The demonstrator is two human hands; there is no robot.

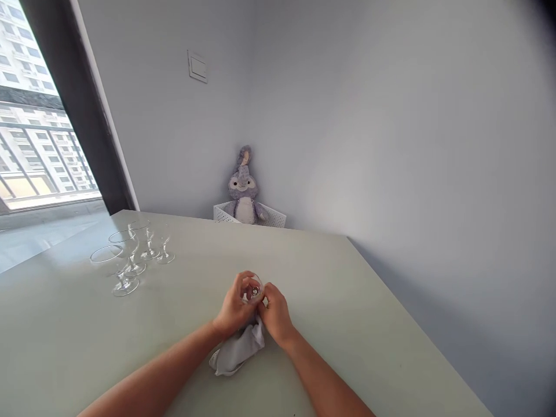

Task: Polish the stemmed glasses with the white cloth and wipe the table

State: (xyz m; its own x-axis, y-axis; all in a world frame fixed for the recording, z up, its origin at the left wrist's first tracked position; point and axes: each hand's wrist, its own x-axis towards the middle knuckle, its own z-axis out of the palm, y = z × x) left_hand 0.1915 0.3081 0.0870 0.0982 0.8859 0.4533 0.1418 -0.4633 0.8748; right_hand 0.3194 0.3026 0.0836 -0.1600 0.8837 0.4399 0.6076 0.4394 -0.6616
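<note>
A clear glass is held over the middle of the table, its round mouth facing up toward me. My left hand is closed around its left side, fingers curled along the bowl. At the glass's right edge, my right hand is closed with its fingers pinched on a pale grey cloth. The cloth hangs below both hands, its loose end spread toward me. The glass's lower part is hidden behind the hands and cloth.
Several clear stemmed glasses stand upright on the left of the pale table. Behind the far edge, a grey plush toy sits in a white perforated basket. Walls rise behind and right; a window is far left.
</note>
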